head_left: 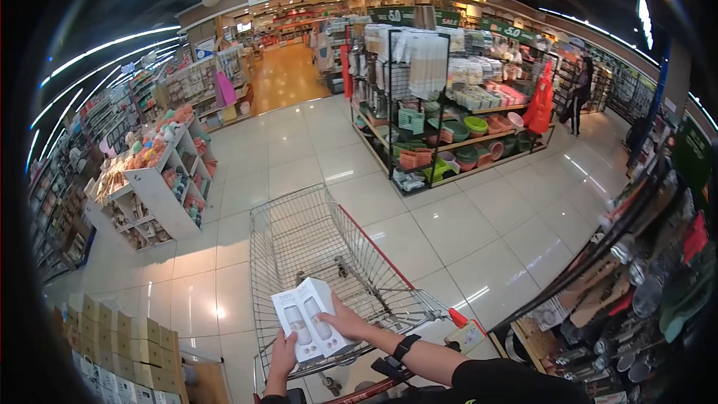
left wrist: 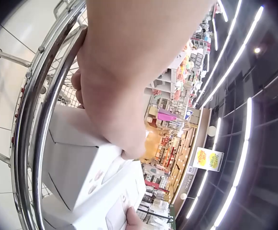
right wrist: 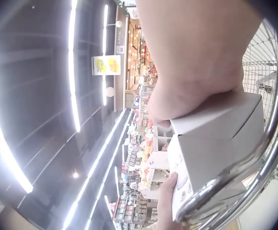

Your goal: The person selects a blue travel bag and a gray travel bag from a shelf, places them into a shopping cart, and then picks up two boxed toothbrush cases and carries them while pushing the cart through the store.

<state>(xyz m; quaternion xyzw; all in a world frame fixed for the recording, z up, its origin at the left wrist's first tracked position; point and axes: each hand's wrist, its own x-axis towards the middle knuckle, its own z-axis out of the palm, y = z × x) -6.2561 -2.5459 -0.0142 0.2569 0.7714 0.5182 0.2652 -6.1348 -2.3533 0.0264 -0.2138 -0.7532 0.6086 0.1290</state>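
Two white boxes, a left one [head_left: 293, 327] and a right one [head_left: 317, 317], are held side by side over the near end of a metal shopping cart [head_left: 288, 236]. Each has a tall, rounded product pictured on its front. My left hand [head_left: 282, 360] grips the left box at its lower left side, thumb on the front. From the right side my right hand [head_left: 348, 321] holds the other box, its thumb over the printed face. In the right wrist view a plain side of a white box [right wrist: 215, 129] shows beneath the right hand [right wrist: 196, 91]; most fingers there are hidden.
The cart's handlebar [head_left: 374, 391] lies just below the boxes. Stacked cartons [head_left: 123, 344] stand at the near left, a white display shelf [head_left: 161, 187] farther left. Hanging kitchen utensils [head_left: 624, 307] line the right. Ahead is a rack of basins [head_left: 464, 127]; a person [head_left: 580, 93] stands beyond it.
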